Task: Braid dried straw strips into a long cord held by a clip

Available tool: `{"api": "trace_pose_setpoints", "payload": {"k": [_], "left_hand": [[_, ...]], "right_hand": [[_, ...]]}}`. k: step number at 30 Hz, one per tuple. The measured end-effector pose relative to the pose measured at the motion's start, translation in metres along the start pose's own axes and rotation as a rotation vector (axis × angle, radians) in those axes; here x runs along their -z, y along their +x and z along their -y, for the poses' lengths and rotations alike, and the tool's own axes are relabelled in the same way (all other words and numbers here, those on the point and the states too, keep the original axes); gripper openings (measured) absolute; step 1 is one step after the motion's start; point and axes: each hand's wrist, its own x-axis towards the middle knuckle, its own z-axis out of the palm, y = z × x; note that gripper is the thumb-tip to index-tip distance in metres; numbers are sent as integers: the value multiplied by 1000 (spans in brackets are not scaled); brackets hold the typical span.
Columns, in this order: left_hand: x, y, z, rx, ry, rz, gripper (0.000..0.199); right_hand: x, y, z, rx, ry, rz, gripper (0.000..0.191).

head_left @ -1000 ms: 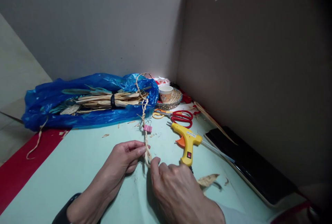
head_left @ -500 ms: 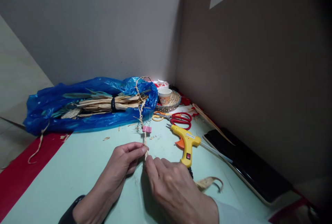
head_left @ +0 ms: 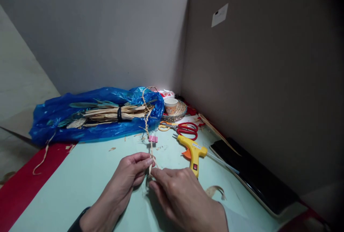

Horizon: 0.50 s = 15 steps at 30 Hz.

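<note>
A thin braided straw cord (head_left: 146,121) runs from the blue bag down toward me, with a pink binder clip (head_left: 153,139) on it. Below the clip, my left hand (head_left: 131,173) pinches the cord between thumb and forefinger. Just under that pinch, my right hand (head_left: 182,192) is closed, its forefinger and thumb at the loose strands of the cord's near end. One strand sticks out to the right between the hands. The right fingertips partly hide what they grip.
A blue plastic bag (head_left: 61,117) holds a tied straw bundle (head_left: 107,114). Farther right are a paper cup (head_left: 171,106) in a woven basket (head_left: 181,110), red-handled scissors (head_left: 188,130), a yellow glue gun (head_left: 195,151) and a black tray (head_left: 258,178). A curled husk strip (head_left: 215,190) lies by my right hand.
My right forefinger has lifted and the right thumb now shows apart below it. The strands have separated, one splaying right. The camera view has tilted up slightly.
</note>
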Motion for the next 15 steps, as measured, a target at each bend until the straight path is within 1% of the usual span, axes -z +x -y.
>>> {"api": "trace_pose_setpoints", "payload": {"k": [2,3,4,5,6,7,10,11,12,15], "left_hand": [[1,-1,-1,-10,-18,11,29],[1,-2,-3,-14,-20,14,29],[1,-2,-4,-18,-18,16,28],[1,-3,-5,-19,-12,20,28],[1,-3,-6,-22,-9,23,28],[0,-3,-6,-26,-9,29,28],[-1,-1,-5,-47,-13,25,29],[-1,0,-4,-54,4,7,30],[-1,0,-3,-58,29,-17,31],[-2,3,0,-65,107,-92,30]], "right_hand": [[10,4,-10,11,108,-93,25],[16,8,-16,-9,135,-151,28],[21,11,-21,-50,124,-214,26],[26,16,-25,-80,106,-245,25],[30,20,-28,-93,109,-241,24],[31,25,-30,-89,147,-187,25],[26,36,-28,-16,362,83,32],[21,38,-25,-6,401,117,33],[16,39,-22,-14,399,100,31],[5,36,-13,-72,286,-14,30]]}}
